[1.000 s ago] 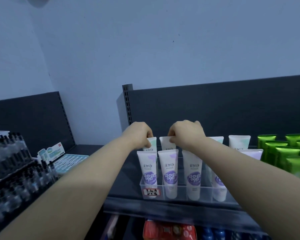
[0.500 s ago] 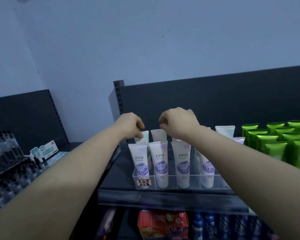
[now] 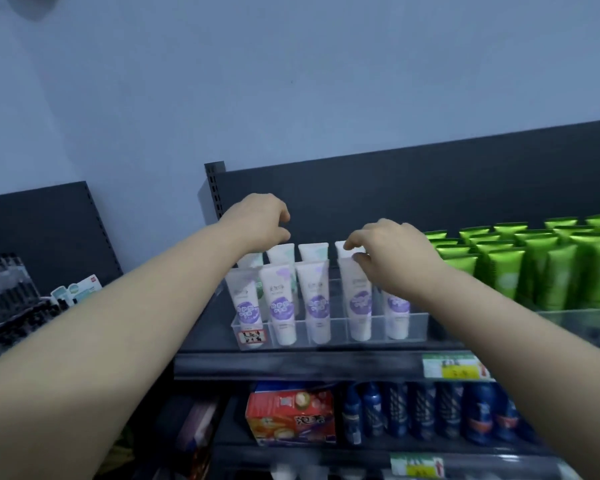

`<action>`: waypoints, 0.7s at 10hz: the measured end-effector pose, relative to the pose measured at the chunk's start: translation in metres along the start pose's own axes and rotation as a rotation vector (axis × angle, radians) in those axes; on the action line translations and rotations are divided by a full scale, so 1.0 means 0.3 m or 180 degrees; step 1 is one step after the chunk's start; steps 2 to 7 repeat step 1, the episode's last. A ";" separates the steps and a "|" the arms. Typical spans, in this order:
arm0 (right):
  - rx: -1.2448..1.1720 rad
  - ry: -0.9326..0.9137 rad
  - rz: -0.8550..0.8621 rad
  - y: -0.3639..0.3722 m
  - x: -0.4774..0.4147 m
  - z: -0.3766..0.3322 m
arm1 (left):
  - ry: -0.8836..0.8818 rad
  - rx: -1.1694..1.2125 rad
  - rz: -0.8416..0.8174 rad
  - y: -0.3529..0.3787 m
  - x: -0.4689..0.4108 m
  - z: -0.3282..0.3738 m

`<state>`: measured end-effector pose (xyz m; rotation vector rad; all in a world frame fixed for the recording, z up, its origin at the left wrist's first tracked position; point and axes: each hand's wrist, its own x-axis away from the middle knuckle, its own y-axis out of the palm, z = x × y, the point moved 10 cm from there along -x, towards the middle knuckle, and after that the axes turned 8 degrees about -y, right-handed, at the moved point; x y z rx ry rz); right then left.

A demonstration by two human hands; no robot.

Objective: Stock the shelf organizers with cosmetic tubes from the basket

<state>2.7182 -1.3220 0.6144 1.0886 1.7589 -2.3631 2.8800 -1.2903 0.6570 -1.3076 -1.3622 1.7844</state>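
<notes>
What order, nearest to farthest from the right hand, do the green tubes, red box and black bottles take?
1. green tubes, just right of the right hand
2. red box, on the shelf below
3. black bottles, far left

The scene is dim with a cool blue cast. Soft, even light falls from above the clear organizer [image 3: 417, 323], and nothing glares. The wall [image 3: 291, 81] above it is flat grey-blue, with a faint shadow left of the slotted post [image 3: 215, 188]. The white tubes [image 3: 317, 303] inside are smeared by motion blur, their print unreadable. The green tubes [image 3: 548, 271] to the right are the most saturated patch. Below the organizer, the blue bottles [image 3: 426, 410] sit in deeper shade, and the price tag [image 3: 456, 367] is blurred. Wide-angle distortion swells the forearms [image 3: 101, 341] toward the lower corners and tilts the back panel [image 3: 395, 188].
</notes>
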 end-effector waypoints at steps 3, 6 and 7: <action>-0.0042 0.0180 -0.0084 -0.023 0.151 0.115 | -0.0036 -0.0057 0.0071 -0.026 0.051 0.100; -0.0042 0.0180 -0.0084 -0.023 0.151 0.115 | -0.0036 -0.0057 0.0071 -0.026 0.051 0.100; -0.0042 0.0180 -0.0084 -0.023 0.151 0.115 | -0.0036 -0.0057 0.0071 -0.026 0.051 0.100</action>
